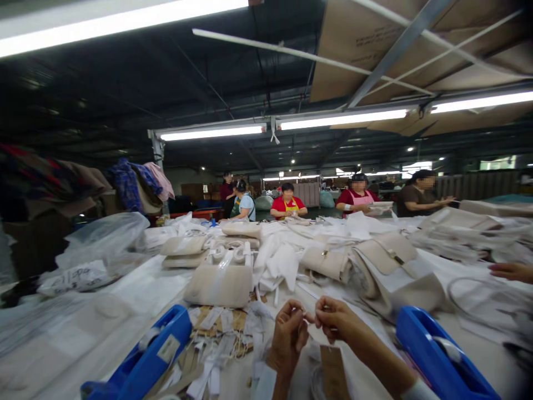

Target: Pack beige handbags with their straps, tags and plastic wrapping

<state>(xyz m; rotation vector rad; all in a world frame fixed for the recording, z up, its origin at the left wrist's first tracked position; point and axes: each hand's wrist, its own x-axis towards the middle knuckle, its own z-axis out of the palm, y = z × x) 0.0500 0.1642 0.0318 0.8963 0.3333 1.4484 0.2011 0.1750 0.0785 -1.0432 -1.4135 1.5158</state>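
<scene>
My left hand (287,336) and my right hand (335,321) meet close together over the front of the table, fingertips pinched. What they pinch is too small and blurred to make out. A brown cardboard tag (334,371) is just below my right hand; whether it hangs from my fingers I cannot tell. To the left of my hands lies a loose heap of white and brown tags with strings (220,339). Beyond them is a beige bag (219,286) with a clear band round it. Further right, another beige flap bag (391,261) has a small metal clasp.
Blue tape dispensers stand at left (152,355) and right (443,353). Clear plastic bags (100,250) pile up on the left. White wrapping paper (278,264) and more bags cover the table's middle. Several co-workers sit or stand beyond; one person's hand (514,271) reaches in from the right.
</scene>
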